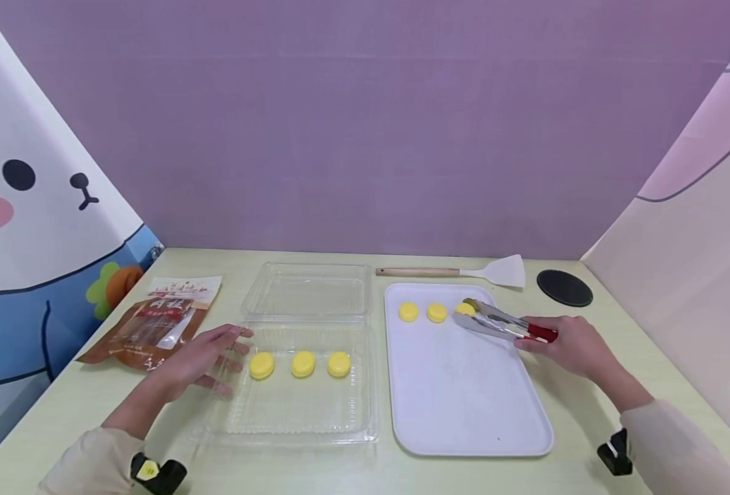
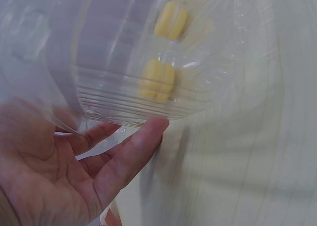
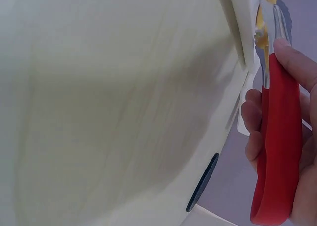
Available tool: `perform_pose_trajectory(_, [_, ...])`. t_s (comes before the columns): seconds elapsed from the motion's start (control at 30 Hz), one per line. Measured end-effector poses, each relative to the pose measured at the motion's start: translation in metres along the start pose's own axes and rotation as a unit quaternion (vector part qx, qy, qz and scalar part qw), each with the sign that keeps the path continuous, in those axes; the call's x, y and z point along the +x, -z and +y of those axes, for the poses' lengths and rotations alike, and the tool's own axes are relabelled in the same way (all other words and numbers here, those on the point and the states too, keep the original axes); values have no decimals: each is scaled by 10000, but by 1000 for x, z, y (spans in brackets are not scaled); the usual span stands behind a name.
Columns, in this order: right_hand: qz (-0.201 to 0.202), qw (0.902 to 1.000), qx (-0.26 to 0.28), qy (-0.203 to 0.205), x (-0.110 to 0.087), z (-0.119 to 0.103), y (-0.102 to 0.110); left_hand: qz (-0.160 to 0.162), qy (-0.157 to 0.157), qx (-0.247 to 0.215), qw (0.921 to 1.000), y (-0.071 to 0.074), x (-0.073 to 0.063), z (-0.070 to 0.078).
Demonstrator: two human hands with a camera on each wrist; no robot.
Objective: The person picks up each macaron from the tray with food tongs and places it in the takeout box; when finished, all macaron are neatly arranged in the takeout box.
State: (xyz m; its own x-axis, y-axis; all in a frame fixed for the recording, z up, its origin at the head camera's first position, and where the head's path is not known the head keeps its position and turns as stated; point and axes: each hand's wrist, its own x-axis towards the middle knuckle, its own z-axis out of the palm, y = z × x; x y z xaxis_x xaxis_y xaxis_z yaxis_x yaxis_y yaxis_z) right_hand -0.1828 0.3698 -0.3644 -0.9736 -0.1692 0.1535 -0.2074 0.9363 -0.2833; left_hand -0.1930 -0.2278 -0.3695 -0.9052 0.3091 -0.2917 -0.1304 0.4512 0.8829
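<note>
My right hand (image 1: 572, 344) grips red-handled metal tongs (image 3: 282, 141). The tips of the tongs stand on either side of a yellow macaron (image 1: 465, 309) at the top of the white tray (image 1: 470, 412); whether they pinch it I cannot tell. Two more macarons, one of them (image 1: 436, 313) nearest the tongs, sit in a row to its left. On the left lies an open clear plastic container (image 1: 297, 419) with three yellow macarons, the middle one (image 1: 303, 364) among them, in a row. My left hand (image 1: 201, 361), fingers loosely bent, touches the container's left side.
A brown and white food package (image 1: 161, 320) lies at the left, beyond my left hand. Behind the tray is a white spatula (image 1: 504, 271) with a wooden handle. A black round disc (image 1: 564, 287) lies at the back right. The container's lid (image 1: 309, 292) is folded back.
</note>
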Motion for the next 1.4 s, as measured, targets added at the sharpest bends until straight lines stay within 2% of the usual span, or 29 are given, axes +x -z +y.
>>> perform_pose_trajectory(0.37, [274,9995,-87,107,-3,-3,1,1,1,-8,10000,-1,0,0])
perform_pose_trajectory(0.9, [316,9987,-185,342,-8,-18,17,-50,-42,-39,10000,0,1,-1])
perform_pose_trajectory(1.13, [323,9963,-270,747,-4,-39,28,-70,-45,-59,9999,1,1,-2])
perform_pose_trajectory(1.4, [403,9891,-202,1401,0,-80,43,-50,-23,-72,10000,1,1,-2])
